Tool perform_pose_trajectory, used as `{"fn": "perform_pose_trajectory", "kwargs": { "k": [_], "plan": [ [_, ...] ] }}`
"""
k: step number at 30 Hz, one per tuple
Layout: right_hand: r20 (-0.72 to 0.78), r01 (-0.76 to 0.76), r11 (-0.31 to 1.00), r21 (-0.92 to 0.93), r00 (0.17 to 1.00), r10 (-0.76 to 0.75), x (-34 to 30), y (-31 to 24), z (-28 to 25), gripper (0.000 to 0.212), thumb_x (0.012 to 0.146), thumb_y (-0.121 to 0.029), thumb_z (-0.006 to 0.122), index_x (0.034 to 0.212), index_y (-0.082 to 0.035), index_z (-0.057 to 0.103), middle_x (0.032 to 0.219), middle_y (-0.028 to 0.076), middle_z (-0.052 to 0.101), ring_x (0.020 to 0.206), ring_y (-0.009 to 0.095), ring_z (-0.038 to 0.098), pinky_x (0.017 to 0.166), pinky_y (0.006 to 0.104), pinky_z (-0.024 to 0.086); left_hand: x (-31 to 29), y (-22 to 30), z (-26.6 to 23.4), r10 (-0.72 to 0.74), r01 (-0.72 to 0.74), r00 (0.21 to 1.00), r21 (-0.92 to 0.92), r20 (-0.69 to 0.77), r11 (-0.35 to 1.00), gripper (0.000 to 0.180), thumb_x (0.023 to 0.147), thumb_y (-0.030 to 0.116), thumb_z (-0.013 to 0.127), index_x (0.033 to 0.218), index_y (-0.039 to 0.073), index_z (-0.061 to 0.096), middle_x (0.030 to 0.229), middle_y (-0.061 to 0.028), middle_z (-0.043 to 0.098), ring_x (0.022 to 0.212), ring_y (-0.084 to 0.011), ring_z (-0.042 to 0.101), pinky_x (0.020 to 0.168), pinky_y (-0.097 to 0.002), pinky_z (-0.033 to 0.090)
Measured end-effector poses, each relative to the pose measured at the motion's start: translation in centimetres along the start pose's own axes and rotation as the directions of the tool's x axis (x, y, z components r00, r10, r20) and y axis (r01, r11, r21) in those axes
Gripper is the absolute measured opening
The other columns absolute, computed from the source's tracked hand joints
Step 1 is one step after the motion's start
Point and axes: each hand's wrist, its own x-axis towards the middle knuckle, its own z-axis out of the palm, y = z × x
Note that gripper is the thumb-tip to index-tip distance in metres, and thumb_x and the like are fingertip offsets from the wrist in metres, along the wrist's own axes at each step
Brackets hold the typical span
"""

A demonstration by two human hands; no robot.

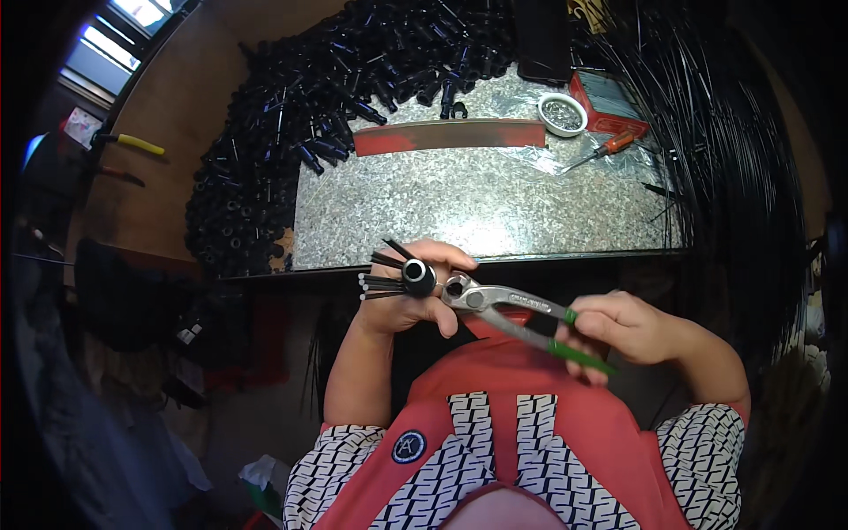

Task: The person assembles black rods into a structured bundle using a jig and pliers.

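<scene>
In front of my body, my left hand point(399, 311) is closed round a bundle of thin black rods point(380, 284), several with pale round ends. Among the rods is a black round hub point(418, 276) with a light ring at its end. My right hand point(623, 327) grips the green handles of steel pincers point(505, 306). Their jaws are right beside the hub, near my left thumb and fingers. Whether the jaws pinch a wire there, I cannot tell. The right hand is slightly blurred.
Ahead is a speckled stone-like tabletop point(406, 212) with a red-edged strip point(450, 135). Black tubular parts point(291, 115) pile up at the left and back. A white bowl of small metal pieces point(563, 115), a red box point(609, 102), an orange-handled screwdriver point(614, 144) and long black rods point(733, 150) lie right.
</scene>
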Motion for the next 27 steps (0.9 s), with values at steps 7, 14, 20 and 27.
{"fn": "perform_pose_trajectory", "kwargs": {
  "k": [7,14,20,27],
  "plan": [
    [-0.124,0.243,0.546,-0.802,0.826,-0.550,0.9,0.3,0.4,0.055,0.073,-0.009,0.078,0.115,0.002,0.046,0.084,0.016,0.059,0.075,0.028,0.061,0.067,0.0347,0.049,-0.2,0.6,-0.4,-0.025,0.024,1.000,0.143,0.008,0.989,0.061,0.053,0.036,0.087,0.099,0.000,0.069,0.085,-0.0036,0.065,0.072,-0.0084,0.058,0.062,-0.0217,0.043],
    [0.173,-0.079,0.977,0.198,0.984,0.045,1.5,2.0,-1.7,0.030,0.098,-0.024,0.049,0.089,0.003,0.058,0.078,0.013,0.068,0.060,0.016,0.066,0.058,0.0229,0.053,0.8,0.6,-0.6,-0.006,-0.015,0.987,0.132,0.161,0.991,0.065,0.050,0.041,0.087,0.096,0.000,0.068,0.073,0.0003,0.063,0.063,-0.0065,0.054,0.053,-0.0213,0.038],
    [0.002,0.234,0.332,-0.914,0.821,-0.571,2.1,0.6,-0.2,0.061,0.070,-0.007,0.075,0.122,-0.003,0.043,0.091,0.017,0.056,0.082,0.039,0.060,0.069,0.0411,0.048,0.2,1.0,0.9,-0.125,0.121,0.992,0.105,0.025,0.987,0.062,0.051,0.037,0.089,0.096,-0.001,0.067,0.080,-0.0013,0.064,0.070,-0.0074,0.056,0.060,-0.0213,0.041],
    [-0.032,0.126,0.228,-0.966,0.811,-0.584,2.9,-0.5,-0.9,0.066,0.069,0.008,0.057,0.132,-0.002,0.037,0.103,0.019,0.048,0.096,0.037,0.052,0.085,0.0424,0.043,-0.2,-0.1,1.2,-0.102,0.099,0.995,0.180,0.008,0.979,0.066,0.052,0.040,0.086,0.095,0.000,0.058,0.082,-0.0013,0.060,0.074,-0.0066,0.057,0.063,-0.0185,0.045]
  ]
}}
